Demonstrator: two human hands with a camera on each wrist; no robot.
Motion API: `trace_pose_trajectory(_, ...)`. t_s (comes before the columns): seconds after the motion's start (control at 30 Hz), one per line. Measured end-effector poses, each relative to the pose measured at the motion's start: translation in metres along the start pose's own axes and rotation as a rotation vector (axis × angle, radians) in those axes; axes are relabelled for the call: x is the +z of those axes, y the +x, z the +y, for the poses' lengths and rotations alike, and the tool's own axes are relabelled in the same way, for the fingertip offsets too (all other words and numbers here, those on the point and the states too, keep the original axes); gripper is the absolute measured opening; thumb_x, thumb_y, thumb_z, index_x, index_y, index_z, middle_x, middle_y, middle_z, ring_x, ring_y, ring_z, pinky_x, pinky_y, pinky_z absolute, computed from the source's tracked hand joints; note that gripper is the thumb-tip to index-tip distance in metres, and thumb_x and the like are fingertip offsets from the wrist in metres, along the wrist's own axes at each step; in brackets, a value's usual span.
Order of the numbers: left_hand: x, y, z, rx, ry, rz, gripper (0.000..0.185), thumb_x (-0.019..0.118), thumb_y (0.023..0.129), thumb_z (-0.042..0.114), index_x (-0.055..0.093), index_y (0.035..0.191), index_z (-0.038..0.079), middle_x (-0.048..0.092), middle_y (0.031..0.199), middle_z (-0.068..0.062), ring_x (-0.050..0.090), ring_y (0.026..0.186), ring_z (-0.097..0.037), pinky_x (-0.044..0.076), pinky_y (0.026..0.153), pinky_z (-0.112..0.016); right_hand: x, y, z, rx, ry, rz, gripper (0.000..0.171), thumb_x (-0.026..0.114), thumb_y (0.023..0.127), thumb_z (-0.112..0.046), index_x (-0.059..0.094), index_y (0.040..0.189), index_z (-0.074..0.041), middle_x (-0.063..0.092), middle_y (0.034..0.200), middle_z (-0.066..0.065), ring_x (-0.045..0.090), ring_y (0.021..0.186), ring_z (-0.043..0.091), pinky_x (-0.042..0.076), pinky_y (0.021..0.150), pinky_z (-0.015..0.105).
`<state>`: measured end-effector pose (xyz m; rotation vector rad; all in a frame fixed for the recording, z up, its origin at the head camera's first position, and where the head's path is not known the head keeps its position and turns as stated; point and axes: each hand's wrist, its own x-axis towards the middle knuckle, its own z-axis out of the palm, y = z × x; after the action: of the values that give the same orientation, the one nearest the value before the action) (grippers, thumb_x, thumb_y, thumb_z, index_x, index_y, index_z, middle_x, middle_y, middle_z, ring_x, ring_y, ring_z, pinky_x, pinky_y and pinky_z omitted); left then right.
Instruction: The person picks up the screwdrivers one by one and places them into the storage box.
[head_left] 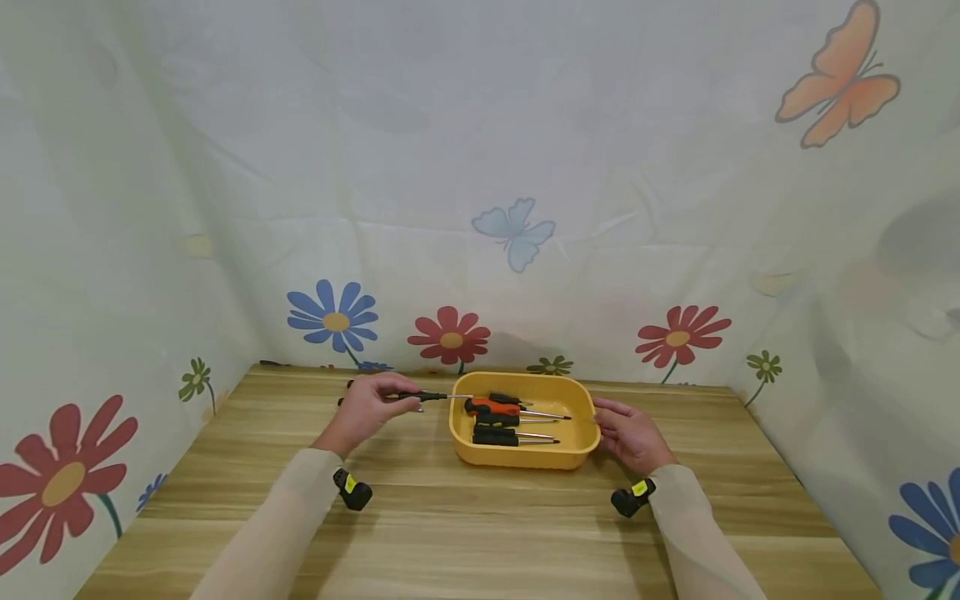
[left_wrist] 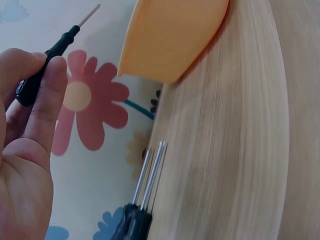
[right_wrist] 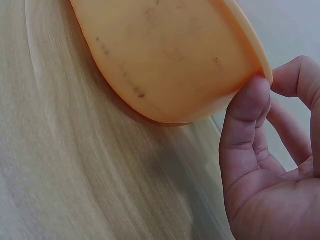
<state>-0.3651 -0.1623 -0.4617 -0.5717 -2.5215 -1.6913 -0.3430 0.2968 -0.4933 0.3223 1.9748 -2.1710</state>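
Note:
Between thumb and fingers my left hand (head_left: 366, 410) pinches a small screwdriver (left_wrist: 55, 50) by its black handle. Its thin shaft points right, over the left rim of a yellow plastic bin (head_left: 517, 457). In that bin lie several screwdrivers; one has an orange and black handle (head_left: 491, 407), and the black-handled screwdrivers (head_left: 495, 438) near the front lie with tips to the right. At the bin's right end, my right hand (head_left: 637, 437) grips the rim, thumb outside, as the right wrist view shows. Beneath my left hand, black-handled screwdrivers (left_wrist: 138, 222) lie on the table, mostly hidden in the head view.
The wood-grain table (head_left: 480, 533) carries the bin near its back edge. Behind and at both sides hangs a pale curtain (head_left: 420, 167) printed with flowers and butterflies. A small black device is strapped at each wrist.

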Motion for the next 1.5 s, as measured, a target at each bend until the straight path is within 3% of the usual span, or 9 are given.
trace_pose_trajectory(0.13,0.006,0.002,0.003,-0.004,-0.038,-0.024,0.026,0.083,0.087,0.027,0.080,0.109,0.013,0.072,0.114,-0.008,0.076,0.095,-0.022,0.062,0.083,-0.028,0.000,0.000,0.000,0.000,-0.014,0.008,0.048,0.063,0.102,-0.014,0.053,0.149,-0.009,0.065,0.139,0.018,0.073,0.105,0.022,0.061,0.090,0.035)
trace_pose_trajectory(0.63,0.033,0.012,0.014,0.029,0.025,-0.100,0.019,0.084,0.086,0.029,0.082,0.102,0.019,0.075,0.109,-0.002,0.071,0.099,-0.018,0.061,0.086,-0.029,0.003,0.000,0.000,-0.010,-0.015,0.019,0.047,0.063,0.102,-0.013,0.054,0.148,-0.008,0.067,0.135,0.018,0.073,0.101,0.021,0.062,0.087,0.034)
trace_pose_trajectory(0.87,0.046,0.015,0.016,0.017,0.063,-0.129,0.016,0.083,0.087,0.028,0.082,0.101,0.022,0.076,0.112,0.000,0.070,0.105,-0.019,0.060,0.091,-0.034,0.002,-0.001,0.001,-0.011,-0.020,0.022,0.047,0.062,0.103,-0.013,0.054,0.148,-0.009,0.068,0.135,0.016,0.073,0.100,0.020,0.061,0.087,0.033)
trace_pose_trajectory(1.17,0.059,0.018,0.024,0.045,0.156,-0.173,0.010,0.083,0.088,0.022,0.082,0.096,0.026,0.076,0.106,0.004,0.067,0.097,-0.016,0.060,0.085,-0.029,0.002,-0.001,0.000,-0.015,-0.030,0.011,0.047,0.062,0.103,-0.014,0.053,0.149,-0.009,0.066,0.138,0.017,0.072,0.102,0.021,0.061,0.090,0.034)
trace_pose_trajectory(1.5,0.072,0.024,0.031,0.093,0.260,-0.230,0.013,0.082,0.087,0.017,0.082,0.099,0.012,0.077,0.101,0.004,0.066,0.094,-0.014,0.059,0.088,-0.036,0.002,0.000,0.001,-0.011,-0.013,0.010,0.049,0.064,0.102,-0.014,0.053,0.149,-0.008,0.068,0.135,0.016,0.072,0.102,0.021,0.061,0.088,0.034)
